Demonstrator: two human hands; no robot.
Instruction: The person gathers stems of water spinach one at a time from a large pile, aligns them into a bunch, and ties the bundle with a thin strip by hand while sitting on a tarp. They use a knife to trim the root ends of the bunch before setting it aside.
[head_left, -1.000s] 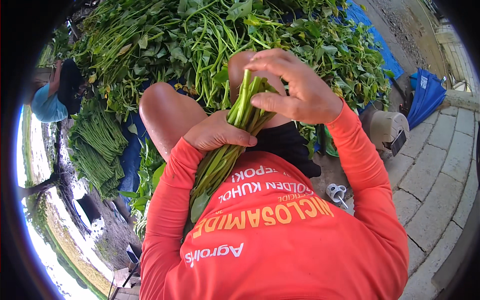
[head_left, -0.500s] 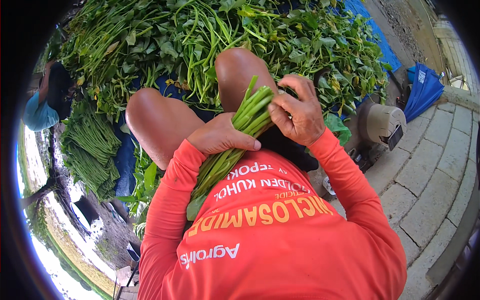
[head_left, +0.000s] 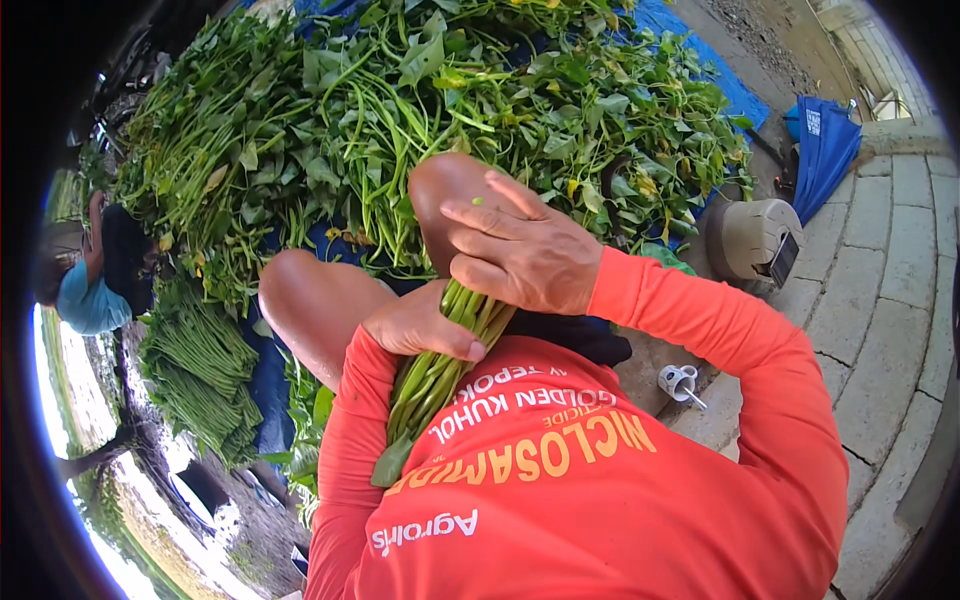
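Bright, diffuse daylight keeps the stem bunch [head_left: 425, 390] fairly crisp. Far left of the bunch, the outdoor background [head_left: 125, 480] glares — burnt out to white in patches. Right of it, paving [head_left: 870, 330] curves with fisheye distortion — black vignetting fills the corners.

I have in my grip a light-green bundle of slender stems [head_left: 440, 378], with my coral-red long-sleeved fabric shirt [head_left: 620, 530] lettered in 2 colours, white and yellow-orange, a broad mid-green leafy heap [head_left: 560, 110] flecked yellow, and a bright-blue plastic sheet [head_left: 738, 88].
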